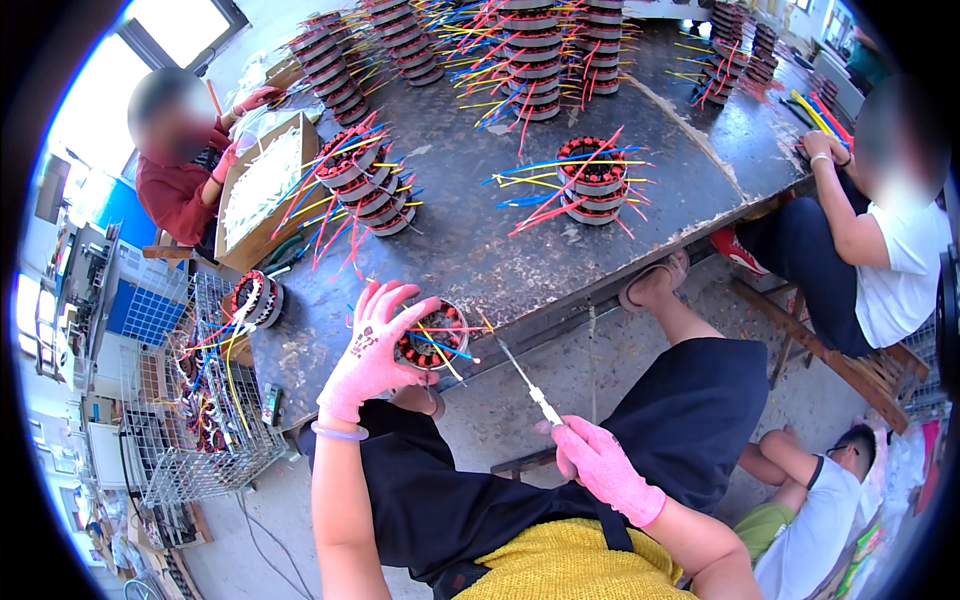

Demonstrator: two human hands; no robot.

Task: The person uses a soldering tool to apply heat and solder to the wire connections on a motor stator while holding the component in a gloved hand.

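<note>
My left hand (368, 348), in a pink glove, is closed round the side of a small motor stator (440, 325) at the table's near edge. Red windings line the ring, and red, blue and yellow wires stick out of it. In my right hand (605, 465), also gloved in pink, is a slim tool with a white handle (544, 404) and a long thin metal shaft. The tool points up and left, its tip close to the wire ends on the stator's right; whether it touches them I cannot tell.
On the dark metal table (470, 220) stand several stator stacks (530, 60) and a short stack (592, 180). A cardboard box (262, 200) of white strips sits left, near a wire basket (205, 400). People sit at left (180, 190) and right (890, 240); another person (820, 520) is low at right.
</note>
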